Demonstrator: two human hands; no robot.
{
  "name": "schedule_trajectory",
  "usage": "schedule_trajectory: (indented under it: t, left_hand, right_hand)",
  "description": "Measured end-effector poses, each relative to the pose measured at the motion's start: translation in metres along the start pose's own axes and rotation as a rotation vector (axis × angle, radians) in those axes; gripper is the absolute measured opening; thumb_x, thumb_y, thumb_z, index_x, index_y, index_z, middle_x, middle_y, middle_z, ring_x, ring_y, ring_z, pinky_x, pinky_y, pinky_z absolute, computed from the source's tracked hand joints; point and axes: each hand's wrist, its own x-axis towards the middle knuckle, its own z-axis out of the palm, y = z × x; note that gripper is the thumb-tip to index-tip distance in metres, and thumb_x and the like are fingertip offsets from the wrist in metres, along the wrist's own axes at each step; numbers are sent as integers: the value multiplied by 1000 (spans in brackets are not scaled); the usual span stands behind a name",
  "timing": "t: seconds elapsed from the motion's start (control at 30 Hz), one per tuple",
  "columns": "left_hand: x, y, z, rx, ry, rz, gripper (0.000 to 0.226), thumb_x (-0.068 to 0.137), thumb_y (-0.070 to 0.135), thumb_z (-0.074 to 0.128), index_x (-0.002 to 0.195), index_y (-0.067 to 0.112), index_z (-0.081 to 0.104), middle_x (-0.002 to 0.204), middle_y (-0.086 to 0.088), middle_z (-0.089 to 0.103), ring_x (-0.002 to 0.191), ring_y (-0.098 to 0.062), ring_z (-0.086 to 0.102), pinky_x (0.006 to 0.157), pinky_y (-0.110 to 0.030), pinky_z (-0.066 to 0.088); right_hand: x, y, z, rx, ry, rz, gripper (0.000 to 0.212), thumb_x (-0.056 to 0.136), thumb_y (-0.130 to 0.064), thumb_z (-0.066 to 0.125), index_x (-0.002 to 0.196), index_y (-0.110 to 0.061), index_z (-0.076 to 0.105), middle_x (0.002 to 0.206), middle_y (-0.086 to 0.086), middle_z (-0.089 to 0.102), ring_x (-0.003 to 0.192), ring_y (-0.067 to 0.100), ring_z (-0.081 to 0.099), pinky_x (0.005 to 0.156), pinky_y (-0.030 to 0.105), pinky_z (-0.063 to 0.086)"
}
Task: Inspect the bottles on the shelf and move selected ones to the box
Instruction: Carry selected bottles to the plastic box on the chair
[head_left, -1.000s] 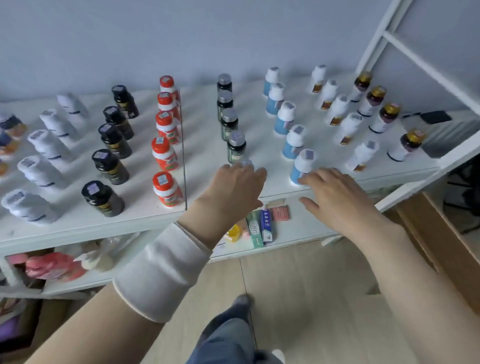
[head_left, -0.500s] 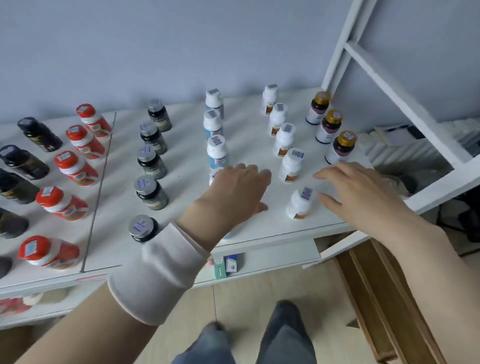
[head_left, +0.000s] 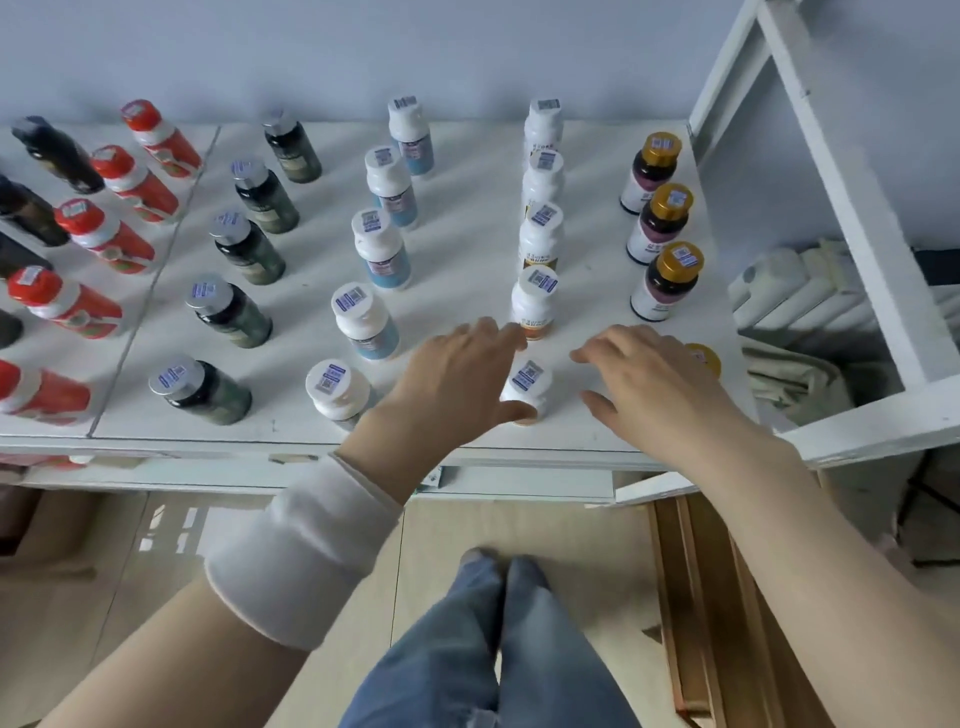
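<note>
Centre frame, at the shelf (head_left: 467, 234) front, the white bottle (head_left: 527, 382) stands between our left hand (head_left: 452, 379) and right hand (head_left: 649, 379), both relaxed, grasping nothing. Probably light, rigid, smooth: we'd grip its sides below the cap.

A white shelf (head_left: 467, 218) against a pale grey-blue wall (head_left: 311, 47) carries rows of bottles. From the left: black bottles (head_left: 57, 148); red bottles (head_left: 122, 244) with red caps and white bands; dark green bottles (head_left: 239, 317) with silver caps; white bottles with blue labels (head_left: 384, 254); white bottles with an orange band (head_left: 535, 306) at the base; dark purple bottles (head_left: 665, 286) with gold caps and white labels. Most caps bear a white sticker (head_left: 353, 299) printed in blue. A white wristband (head_left: 306, 551), blue jeans (head_left: 467, 649), pale beige floor (head_left: 571, 545).
</note>
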Motion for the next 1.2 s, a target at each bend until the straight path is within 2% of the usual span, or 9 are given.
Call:
schedule_trajectory:
  t: [0.2,0.33,0.5,0.7,0.87,0.93,1.0,1.07,1.2]
  left_hand:
    - [11,3,28,-311,134,-61,48,79,36,69,116,13,49,111,-7,51,100,-25,52,73,-26,35]
    - [-8,-12,23,-860,281,-151,31,78,20,72,102,14,54,95,6,56,82,-9,58,66,-9,46]
    - [-30,-15,24,-1480,189,-114,38,69,36,68,100,19,55,99,0,59,90,-11,60,83,-34,53]
    - [-34,-13,18,-1501,154,-91,23,83,26,62,103,16,54,102,-13,56,91,-14,61,78,-33,57]
    - [-39,-23,15,-1482,146,99,34,82,6,62,115,11,54,125,-8,59,113,-19,55,94,-34,48]
    - [-40,-23,17,-1513,100,137,40,83,17,66,121,15,52,128,-4,57,118,-17,54,95,-33,49]
    - [-39,-20,17,-1542,98,80,39,83,23,65,119,23,51,121,-7,58,110,-17,58,88,-33,53]
    - [-36,-17,16,-1564,144,3,26,86,18,63,110,20,54,107,-9,59,97,-15,62,78,-29,55]
    - [-34,-18,16,-1597,172,47,20,85,13,61,105,14,56,107,2,67,100,-15,62,79,-30,55]
  right_hand:
    - [0,6,15,86,44,7,40,94,-28,47,132,-16,45,130,3,50,118,22,48,85,33,44]
    - [-5,-1,22,794,133,231,44,92,-34,47,134,-20,41,123,-7,50,101,12,57,78,24,51]
    - [-12,-20,16,1643,-47,229,43,79,-37,48,119,-23,47,100,9,56,67,19,64,56,29,56]
    - [-19,-26,23,1562,117,84,36,78,-14,64,107,-27,47,111,9,54,94,3,63,75,15,51]
    - [-18,-23,25,1801,28,194,82,56,-63,73,121,-21,45,101,7,63,74,22,67,60,27,54]
    - [-21,-23,25,1743,54,186,65,68,-53,71,117,-15,48,100,8,60,72,20,65,62,27,54]
    - [-24,-25,24,1666,114,152,30,84,-21,62,110,-19,49,106,3,60,85,10,66,72,22,54]
    - [-27,-28,24,1637,132,125,34,83,3,56,107,-21,48,109,-2,60,94,-1,62,77,15,50]
    - [-29,-30,26,1664,194,156,44,79,-10,64,116,-25,45,115,1,58,96,0,62,78,15,50]
